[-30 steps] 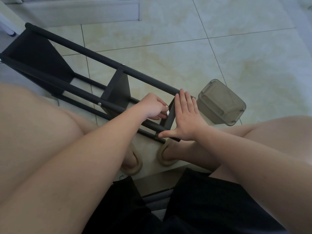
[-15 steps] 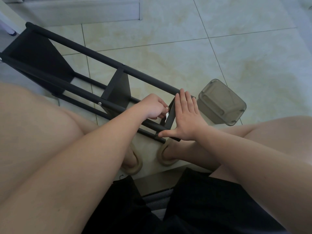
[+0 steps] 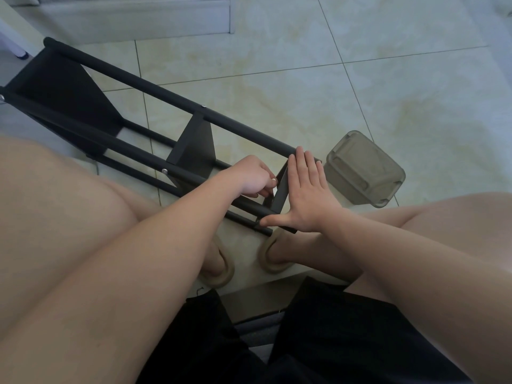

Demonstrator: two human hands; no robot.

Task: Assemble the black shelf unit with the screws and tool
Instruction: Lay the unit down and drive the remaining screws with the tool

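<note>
Okay, long black metal shelf unit [image 3: 155,88] lies on its side on the pale tiled floor [image 3: 388,92], running from 10 o'clock down to frame centre. Right grip [image 3: 307,195] is fully open: fingers straight and together, flat against the outer face of the black end panel [image 3: 281,189], thumb spread toward 9 o'clock along the panel's lower edge. Left grip [image 3: 253,176] is curled closed, fingertips at the panel's inner side above the near rod; cannot tell what it pinches, the fingers hide it. Small silver screw head [image 3: 164,171] shows on the near rod. An upside-down translucent grey plastic box [image 3: 363,167] sits just beside the shelf end, at 2 o'clock of the right grip. Beige slippers [image 3: 273,256] at 6 o'clock, near the rod ends.
</note>
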